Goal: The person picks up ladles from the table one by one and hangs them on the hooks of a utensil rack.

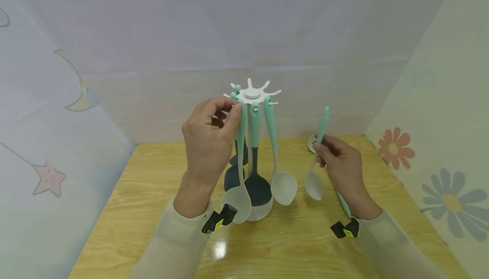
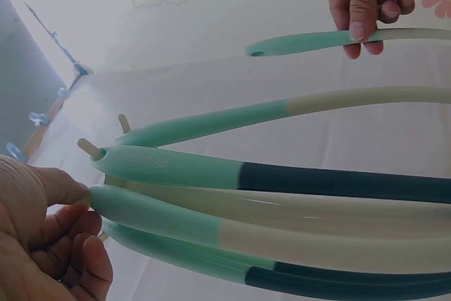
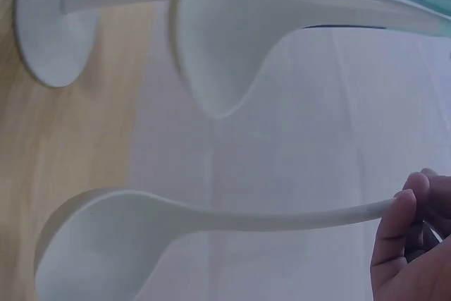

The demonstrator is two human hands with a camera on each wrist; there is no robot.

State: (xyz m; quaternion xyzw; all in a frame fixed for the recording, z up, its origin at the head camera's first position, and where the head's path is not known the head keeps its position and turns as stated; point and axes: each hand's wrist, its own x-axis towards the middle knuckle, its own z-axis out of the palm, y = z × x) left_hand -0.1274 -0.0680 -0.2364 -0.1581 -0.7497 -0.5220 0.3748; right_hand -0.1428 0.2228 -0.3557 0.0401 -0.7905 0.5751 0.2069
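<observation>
My left hand (image 1: 210, 143) pinches the top of the mint handle of a white ladle (image 1: 237, 202), at the tip of a hook on the white utensil rack (image 1: 252, 94). The left wrist view shows its thumb against the handle's end. My right hand (image 1: 341, 164) holds a second white ladle (image 3: 106, 244) upright by the stem, just below its mint grip (image 2: 299, 44). This one is off the rack, bowl downward above the table. Beside the left ladle hang a dark-headed utensil (image 1: 258, 187) and a white scoop-shaped one (image 1: 284, 187).
Two dark-headed utensils (image 1: 231, 178) hang at the rack's left. A white utensil head (image 1: 311, 144) and a mint handle (image 1: 343, 204) show on the wooden table (image 1: 153, 211) around the right hand. The rack's round base (image 3: 53, 40) stands on the table. Decorated walls enclose three sides.
</observation>
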